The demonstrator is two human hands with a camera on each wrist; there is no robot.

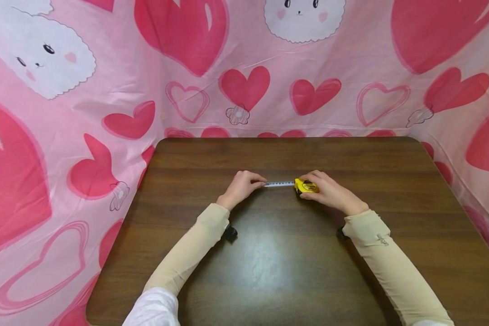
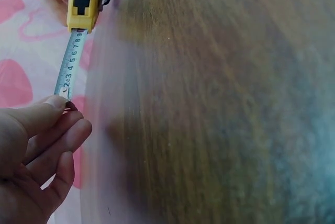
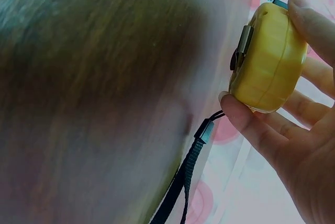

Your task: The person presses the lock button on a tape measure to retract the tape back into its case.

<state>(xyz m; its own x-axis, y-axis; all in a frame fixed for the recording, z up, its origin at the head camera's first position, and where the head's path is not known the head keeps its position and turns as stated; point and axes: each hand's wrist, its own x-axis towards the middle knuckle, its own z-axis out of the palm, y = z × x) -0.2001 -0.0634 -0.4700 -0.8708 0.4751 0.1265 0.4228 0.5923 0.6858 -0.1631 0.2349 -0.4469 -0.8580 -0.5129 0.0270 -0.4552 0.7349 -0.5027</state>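
Note:
Between the two hands, a yellow tape measure [image 1: 307, 186] is held above the brown table. My right hand [image 1: 332, 194] grips its case, thumb on one side and fingers on the other. A short stretch of white blade [image 1: 280, 184] runs out to the left, and my left hand [image 1: 242, 186] pinches its end between thumb and finger. Numbers up to about 9 show on the blade [image 2: 69, 67] in the left wrist view. A black lock button [image 2: 82, 0] sits on the case. From the case hangs a dark wrist strap [image 3: 189, 169] in the right wrist view.
The wooden table [image 1: 269, 271] has rounded corners and fills the space in front. A pink cloth with hearts [image 1: 244, 86] hangs behind it and along both sides. Small black wrist cameras [image 1: 230, 233] are worn under the beige sleeves [image 1: 191, 249].

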